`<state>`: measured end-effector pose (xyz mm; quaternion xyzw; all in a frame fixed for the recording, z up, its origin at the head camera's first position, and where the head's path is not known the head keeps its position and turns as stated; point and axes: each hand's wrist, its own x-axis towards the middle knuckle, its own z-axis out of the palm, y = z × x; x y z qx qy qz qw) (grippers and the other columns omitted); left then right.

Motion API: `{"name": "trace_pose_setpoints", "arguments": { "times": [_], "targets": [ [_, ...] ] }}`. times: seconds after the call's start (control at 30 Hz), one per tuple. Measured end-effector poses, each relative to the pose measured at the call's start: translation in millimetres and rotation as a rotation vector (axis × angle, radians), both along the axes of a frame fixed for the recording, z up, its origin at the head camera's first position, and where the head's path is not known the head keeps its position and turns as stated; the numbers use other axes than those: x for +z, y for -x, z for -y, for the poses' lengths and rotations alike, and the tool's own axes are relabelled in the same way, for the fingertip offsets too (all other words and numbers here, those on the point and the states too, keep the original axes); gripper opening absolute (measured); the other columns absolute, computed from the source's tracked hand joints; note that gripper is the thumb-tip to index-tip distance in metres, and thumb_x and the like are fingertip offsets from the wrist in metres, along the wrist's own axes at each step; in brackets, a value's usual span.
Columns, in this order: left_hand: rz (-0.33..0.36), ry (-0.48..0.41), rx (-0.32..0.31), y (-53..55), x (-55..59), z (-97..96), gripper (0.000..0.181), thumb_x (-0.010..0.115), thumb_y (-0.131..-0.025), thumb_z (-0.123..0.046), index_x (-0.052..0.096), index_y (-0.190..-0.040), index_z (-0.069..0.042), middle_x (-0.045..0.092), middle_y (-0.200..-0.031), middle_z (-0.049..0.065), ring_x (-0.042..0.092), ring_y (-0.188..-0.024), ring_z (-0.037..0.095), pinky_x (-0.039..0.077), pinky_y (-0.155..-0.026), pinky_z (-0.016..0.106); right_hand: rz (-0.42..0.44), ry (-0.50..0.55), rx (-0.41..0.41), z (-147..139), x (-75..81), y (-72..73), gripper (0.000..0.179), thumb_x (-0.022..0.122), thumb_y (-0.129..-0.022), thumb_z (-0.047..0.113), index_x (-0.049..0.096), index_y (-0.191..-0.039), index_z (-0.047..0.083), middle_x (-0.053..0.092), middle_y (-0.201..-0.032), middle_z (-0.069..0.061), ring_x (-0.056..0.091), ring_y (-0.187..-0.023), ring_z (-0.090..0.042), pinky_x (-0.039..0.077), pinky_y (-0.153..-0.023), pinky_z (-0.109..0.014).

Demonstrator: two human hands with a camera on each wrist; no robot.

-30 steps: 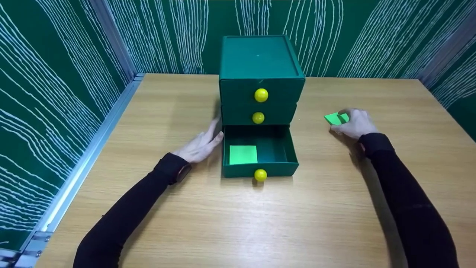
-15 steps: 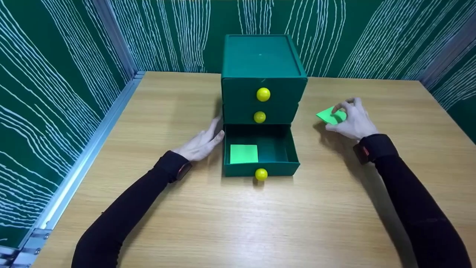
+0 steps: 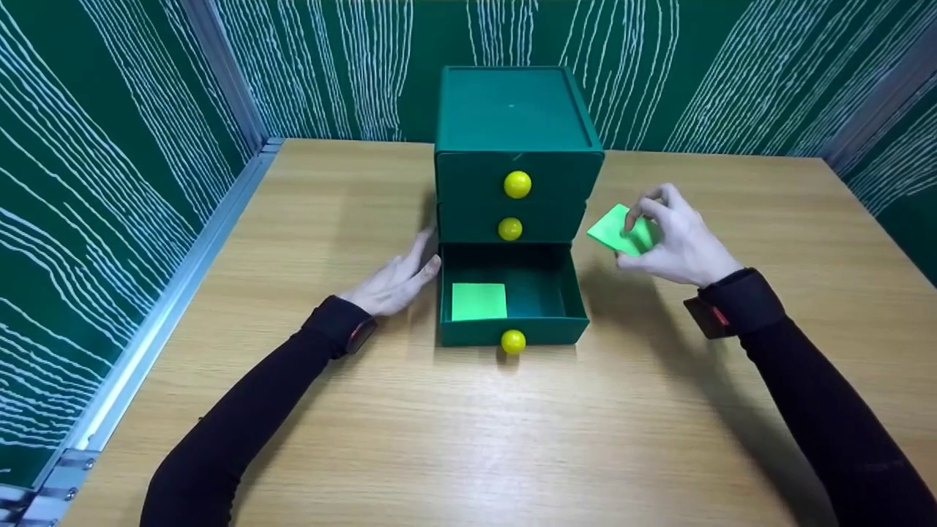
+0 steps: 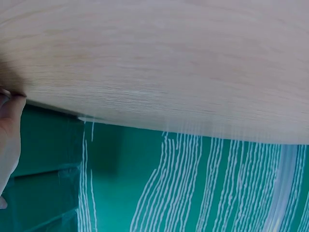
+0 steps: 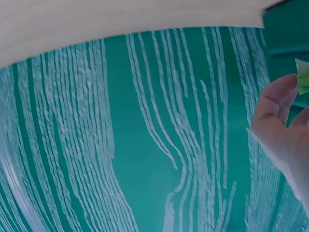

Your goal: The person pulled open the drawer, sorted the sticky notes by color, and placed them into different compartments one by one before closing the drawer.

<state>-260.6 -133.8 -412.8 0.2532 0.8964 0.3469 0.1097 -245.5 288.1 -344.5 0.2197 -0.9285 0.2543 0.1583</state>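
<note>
A green drawer unit (image 3: 516, 110) with yellow round knobs stands at the back middle of the table. Its bottom drawer (image 3: 542, 333) is pulled out, and a light-green sticky-note pad (image 3: 479, 301) lies in its left part. My right hand (image 3: 681, 245) pinches a second green sticky-note pad (image 3: 613, 228) between thumb and fingers, raised over the table to the right of the unit. In the right wrist view that pad (image 5: 302, 77) shows only at the edge. My left hand (image 3: 395, 282) rests with fairly straight fingers against the unit's left side, its fingertips partly hidden.
The wooden table (image 3: 351, 439) reaches to green walls (image 3: 315, 66) with white wavy lines at the back and left. A metal rail (image 3: 168, 293) runs along the table's left edge. The two upper drawers (image 3: 468, 179) are closed.
My right hand has lifted the pad off the table and carried it left toward the drawer unit. The left hand has stayed at the unit's side.
</note>
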Motion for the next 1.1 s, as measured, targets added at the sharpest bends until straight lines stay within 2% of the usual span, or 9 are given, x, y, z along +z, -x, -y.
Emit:
{"name": "trace_pose_setpoints", "arguments": {
  "times": [0.13, 0.27, 0.37, 0.43, 0.5, 0.63, 0.77, 0.93, 1.1],
  "targets": [
    [-0.007, 0.009, 0.006, -0.2, 1.4, 0.7, 0.101, 0.009, -0.085, -0.089, -0.008, -0.162, -0.024, 0.023, -0.163, 0.024, 0.034, -0.147, 0.038, 0.025, -0.124, 0.047, -0.04, -0.049, 0.052, 6, 6.7, -7.9, 0.035, 0.086, -0.064, 0.01, 0.06, -0.087, 0.008, 0.049, -0.108, -0.013, 0.054, -0.096, -0.027, 0.046, -0.073, -0.027],
    [-0.015, 0.01, 0.007, -0.3, 2.1, 1.8, 0.103, 0.009, -0.085, -0.089, -0.008, -0.162, -0.022, 0.03, -0.158, 0.029, 0.039, -0.144, 0.038, 0.026, -0.123, 0.046, -0.078, -0.074, 0.113, 12, 10.9, -16.0, 0.034, 0.086, -0.063, 0.011, 0.06, -0.085, 0.01, 0.051, -0.105, -0.011, 0.053, -0.096, -0.024, 0.048, -0.074, -0.031],
    [-0.018, 0.002, -0.001, -0.6, 2.1, 2.8, 0.106, 0.009, -0.084, -0.09, -0.007, -0.162, -0.02, 0.053, -0.138, 0.035, 0.054, -0.131, 0.039, 0.031, -0.121, 0.047, -0.124, -0.068, 0.195, 22, 12.5, -22.8, 0.032, 0.084, -0.063, 0.011, 0.061, -0.084, 0.01, 0.053, -0.105, -0.012, 0.054, -0.097, -0.022, 0.05, -0.075, -0.033],
    [-0.021, -0.005, -0.004, -0.7, 2.3, 3.2, 0.107, 0.009, -0.083, -0.09, -0.006, -0.162, -0.019, 0.063, -0.121, 0.035, 0.062, -0.121, 0.038, 0.034, -0.119, 0.047, -0.151, -0.058, 0.26, 31, 13.7, -27.5, 0.031, 0.084, -0.063, 0.012, 0.061, -0.084, 0.01, 0.053, -0.105, -0.012, 0.054, -0.097, -0.019, 0.05, -0.077, -0.031],
    [-0.023, -0.008, -0.007, -0.9, 2.6, 3.4, 0.109, 0.008, -0.082, -0.091, -0.006, -0.162, -0.018, 0.066, -0.109, 0.034, 0.065, -0.114, 0.037, 0.036, -0.118, 0.047, -0.174, -0.054, 0.326, 42, 14.6, -31.2, 0.031, 0.084, -0.063, 0.015, 0.062, -0.085, 0.01, 0.054, -0.105, -0.012, 0.054, -0.097, -0.017, 0.05, -0.076, -0.03],
    [-0.032, -0.003, 0.001, -1.1, 2.9, 3.0, 0.111, 0.007, -0.081, -0.092, -0.006, -0.162, -0.017, 0.052, -0.139, 0.036, 0.056, -0.13, 0.037, 0.033, -0.12, 0.046, -0.189, -0.062, 0.425, 66, 14.9, -34.1, 0.033, 0.085, -0.064, 0.021, 0.061, -0.085, 0.012, 0.053, -0.107, -0.012, 0.053, -0.099, -0.018, 0.051, -0.077, -0.031],
    [-0.031, -0.001, 0.0, -1.5, 2.5, 1.8, 0.11, 0.007, -0.082, -0.091, -0.008, -0.162, -0.017, 0.028, -0.16, 0.026, 0.039, -0.144, 0.037, 0.025, -0.124, 0.047, -0.144, -0.084, 0.46, 87, 10.0, -31.0, 0.033, 0.085, -0.068, 0.026, 0.06, -0.086, 0.013, 0.052, -0.109, -0.01, 0.052, -0.102, -0.021, 0.051, -0.08, -0.033],
    [-0.004, 0.006, 0.003, -2.4, 0.9, -0.7, 0.11, 0.006, -0.081, -0.092, -0.009, -0.161, -0.019, 0.008, -0.169, 0.012, 0.025, -0.151, 0.037, 0.015, -0.126, 0.051, -0.067, -0.114, 0.455, 104, -2.4, -25.4, 0.032, 0.086, -0.073, 0.029, 0.061, -0.087, 0.014, 0.053, -0.111, -0.009, 0.05, -0.102, -0.022, 0.051, -0.08, -0.033],
    [-0.013, 0.005, 0.005, -2.2, 0.8, -2.9, 0.11, 0.007, -0.081, -0.092, -0.008, -0.162, -0.019, 0.008, -0.169, 0.01, 0.026, -0.15, 0.038, 0.019, -0.125, 0.05, -0.032, -0.149, 0.455, 112, -15.0, -19.5, 0.033, 0.086, -0.078, 0.033, 0.063, -0.088, 0.012, 0.053, -0.111, -0.009, 0.05, -0.1, -0.025, 0.051, -0.083, -0.036]
  ]
}}
